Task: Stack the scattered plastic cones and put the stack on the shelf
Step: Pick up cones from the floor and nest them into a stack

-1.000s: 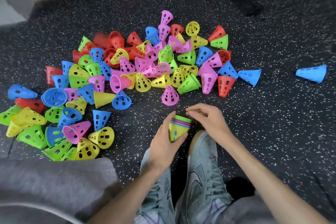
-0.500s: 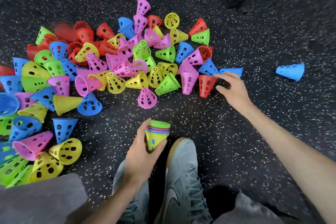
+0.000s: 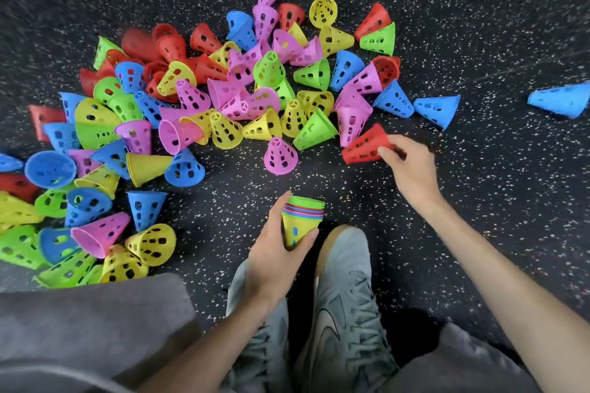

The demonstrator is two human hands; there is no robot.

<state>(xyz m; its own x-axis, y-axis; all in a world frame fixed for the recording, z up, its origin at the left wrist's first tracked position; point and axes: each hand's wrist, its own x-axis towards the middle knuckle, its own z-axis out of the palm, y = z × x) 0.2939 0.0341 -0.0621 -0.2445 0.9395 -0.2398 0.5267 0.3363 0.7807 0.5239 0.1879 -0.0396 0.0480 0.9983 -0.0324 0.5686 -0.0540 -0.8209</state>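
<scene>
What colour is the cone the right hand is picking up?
Red, with small rectangular holes. The head view shows the right hand pinching the red cone by its narrow end.

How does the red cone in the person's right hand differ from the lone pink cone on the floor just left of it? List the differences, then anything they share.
1. The red cone is red; the pink cone is pink.
2. The red cone is tipped on its side; the pink cone stands upright on its wide end.
3. The right hand pinches the red cone at its narrow end; nothing touches the pink cone.

Both are perforated plastic cones of seemingly similar size.
</scene>
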